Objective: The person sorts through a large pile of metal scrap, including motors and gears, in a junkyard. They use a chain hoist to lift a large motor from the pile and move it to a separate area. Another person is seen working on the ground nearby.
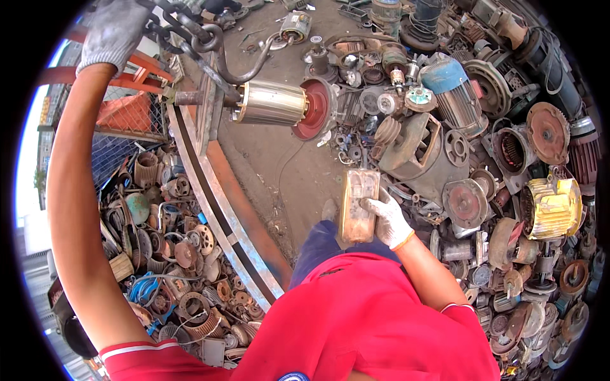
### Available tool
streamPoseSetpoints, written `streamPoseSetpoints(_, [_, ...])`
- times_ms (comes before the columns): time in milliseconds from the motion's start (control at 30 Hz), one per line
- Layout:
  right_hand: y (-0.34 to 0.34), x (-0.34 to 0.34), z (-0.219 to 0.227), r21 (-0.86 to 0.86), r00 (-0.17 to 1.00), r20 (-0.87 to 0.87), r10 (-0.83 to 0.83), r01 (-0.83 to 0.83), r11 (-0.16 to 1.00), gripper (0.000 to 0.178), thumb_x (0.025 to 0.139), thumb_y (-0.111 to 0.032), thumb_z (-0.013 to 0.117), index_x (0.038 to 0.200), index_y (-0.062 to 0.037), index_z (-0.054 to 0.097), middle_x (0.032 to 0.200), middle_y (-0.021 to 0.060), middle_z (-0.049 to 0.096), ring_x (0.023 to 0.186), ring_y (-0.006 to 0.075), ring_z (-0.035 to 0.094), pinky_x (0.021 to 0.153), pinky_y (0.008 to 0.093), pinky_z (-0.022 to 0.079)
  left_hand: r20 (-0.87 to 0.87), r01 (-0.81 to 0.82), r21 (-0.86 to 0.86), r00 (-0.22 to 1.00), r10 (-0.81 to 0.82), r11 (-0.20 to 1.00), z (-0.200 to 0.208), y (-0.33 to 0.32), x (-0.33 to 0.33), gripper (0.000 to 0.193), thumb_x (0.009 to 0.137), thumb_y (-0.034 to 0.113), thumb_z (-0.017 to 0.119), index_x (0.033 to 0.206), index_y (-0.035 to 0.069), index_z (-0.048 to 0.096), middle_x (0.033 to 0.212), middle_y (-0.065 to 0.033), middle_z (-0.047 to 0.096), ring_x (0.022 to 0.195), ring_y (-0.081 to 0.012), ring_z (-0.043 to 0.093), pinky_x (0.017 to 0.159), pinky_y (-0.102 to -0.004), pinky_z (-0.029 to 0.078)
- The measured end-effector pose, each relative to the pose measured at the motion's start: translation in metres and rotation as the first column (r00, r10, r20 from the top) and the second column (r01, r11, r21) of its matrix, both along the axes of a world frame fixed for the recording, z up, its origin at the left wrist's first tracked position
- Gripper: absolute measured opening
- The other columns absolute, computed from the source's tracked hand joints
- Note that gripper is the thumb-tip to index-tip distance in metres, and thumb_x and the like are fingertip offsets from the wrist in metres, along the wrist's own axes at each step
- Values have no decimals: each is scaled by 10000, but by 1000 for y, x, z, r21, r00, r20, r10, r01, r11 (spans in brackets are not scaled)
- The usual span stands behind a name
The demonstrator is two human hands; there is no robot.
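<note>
My left hand (pixel 113 35), in a grey glove, is raised at the upper left and closed at the heavy chain (pixel 171 22); its fingertips are hidden. Steel hooks (pixel 251 71) hang from the chain, one beside the shaft of a motor rotor (pixel 272 103). The rotor lies level, with a dull red round end flange (pixel 316 109) on its right and its shaft against an upright steel plate (pixel 208 114). In front of my body, my right hand (pixel 385 219), in a white glove, grips a worn yellow-brown rectangular box (pixel 359 202) from its right side.
A long steel beam (pixel 219 190) runs along the left, beside a heap of scrap motor parts (pixel 184 254). Motors crowd the right, including a blue-topped motor (pixel 452 92) and a yellow motor housing (pixel 551 206). Bare dirt ground (pixel 279 171) lies between. An orange-red frame (pixel 143 70) stands upper left.
</note>
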State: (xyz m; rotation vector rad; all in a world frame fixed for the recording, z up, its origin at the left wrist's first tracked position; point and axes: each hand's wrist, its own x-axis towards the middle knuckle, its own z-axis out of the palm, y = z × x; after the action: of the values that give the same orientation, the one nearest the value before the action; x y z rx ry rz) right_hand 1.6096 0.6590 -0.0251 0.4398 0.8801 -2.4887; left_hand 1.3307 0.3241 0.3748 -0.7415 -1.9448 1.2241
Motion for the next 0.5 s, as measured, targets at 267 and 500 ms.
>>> streamPoseSetpoints(267, [-4,0,-16,3,995,74,66,-67,998,581,903,2,706,1442,-79,507,1268,79,669,1113,232,684,971,436,590,44,-361,39,932,359,932,0,-68,20,295,875,168,631,1144,112,738,1257,-136,687,1356,-341,530,1152,-473,388])
streamPoseSetpoints(500, [-24,-7,-4,100,983,71,169,-176,979,643,848,5,790,1420,-93,513,1223,63,670,1081,214,684,937,422,600,58,-544,52,839,541,837,-2,-133,52,256,891,183,591,1128,134,673,1173,-101,658,1245,-293,558,1106,-456,387])
